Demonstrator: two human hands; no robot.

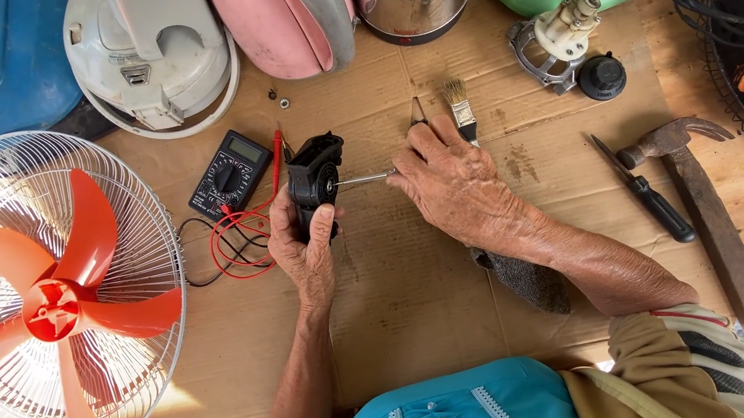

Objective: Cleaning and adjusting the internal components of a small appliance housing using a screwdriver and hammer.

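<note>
My left hand (305, 247) grips a black plastic motor housing (316, 174), holding it upright just above the cardboard sheet (402, 282). My right hand (456, 183) is closed around a screwdriver (366, 179) whose thin metal shaft points left into the side of the housing. The screwdriver's handle is hidden inside my right hand.
A fan guard with an orange blade (46, 303) lies at left. A multimeter (229, 173) with red and black leads sits beside the housing. A paintbrush (461, 109), a knife (646, 190), a hammer (707, 210), a motor part (561, 37) and a black knob (603, 77) lie right. Appliances line the far edge.
</note>
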